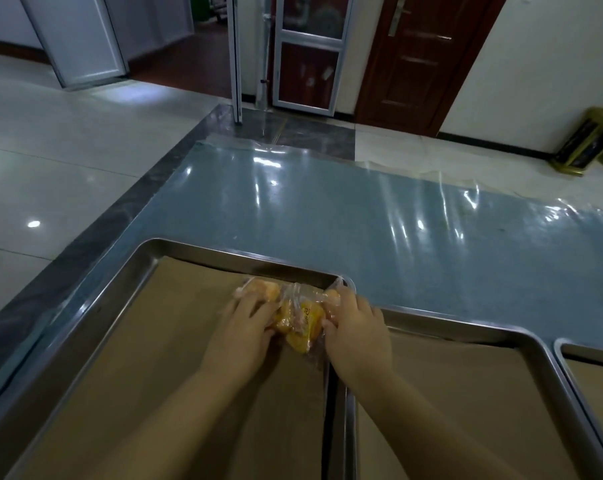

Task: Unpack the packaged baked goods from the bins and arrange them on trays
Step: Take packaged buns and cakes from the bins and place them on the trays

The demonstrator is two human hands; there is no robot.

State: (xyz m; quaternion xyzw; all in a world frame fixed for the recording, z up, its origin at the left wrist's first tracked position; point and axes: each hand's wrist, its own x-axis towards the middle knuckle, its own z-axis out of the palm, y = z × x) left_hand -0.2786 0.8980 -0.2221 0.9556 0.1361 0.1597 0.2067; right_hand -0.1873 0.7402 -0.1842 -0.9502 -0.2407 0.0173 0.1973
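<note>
Brown paper (137, 358) lines the left tray (241, 255), and lots of it shows to the left of the hands. Both hands hold a clear bag of yellow baked goods (300, 322) in that tray's far right corner, close to the rim. The left hand (244, 327) curls its fingers on the bag's left side. The right hand (357, 327) pinches the right side, just above the edge next to the middle tray (466, 329). Past the trays, the blue counter (327, 209) stretches wide and shiny.

I see a blue-grey surface (293, 209) under clear plastic film (431, 202). On it, side by side: left tray (120, 271), middle tray (466, 325), right tray (559, 344), each lined with brown paper (147, 348).
</note>
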